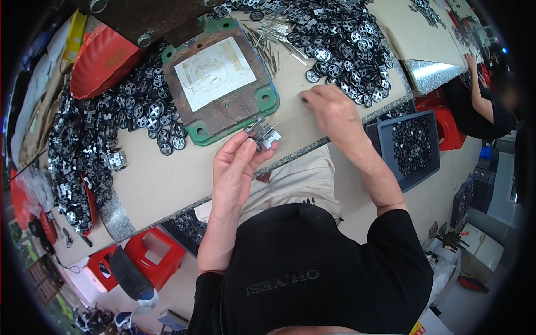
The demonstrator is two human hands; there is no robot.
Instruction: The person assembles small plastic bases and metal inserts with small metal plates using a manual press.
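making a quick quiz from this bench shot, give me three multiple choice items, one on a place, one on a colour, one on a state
1. Where does the green-cornered metal plate lie?
A. between the two wheel heaps
B. in the grey bin
C. on the floor

2. What colour is the bin of small parts beside the table?
A. yellow
B. grey
C. white

3. What is the left hand doing?
A. resting flat and empty
B. holding a small metal frame part
C. gripping a hammer

Answers: 1 A, wheels lie left of it and more right. 2 B, its walls are grey. 3 B, the fingers pinch the part at the table edge.
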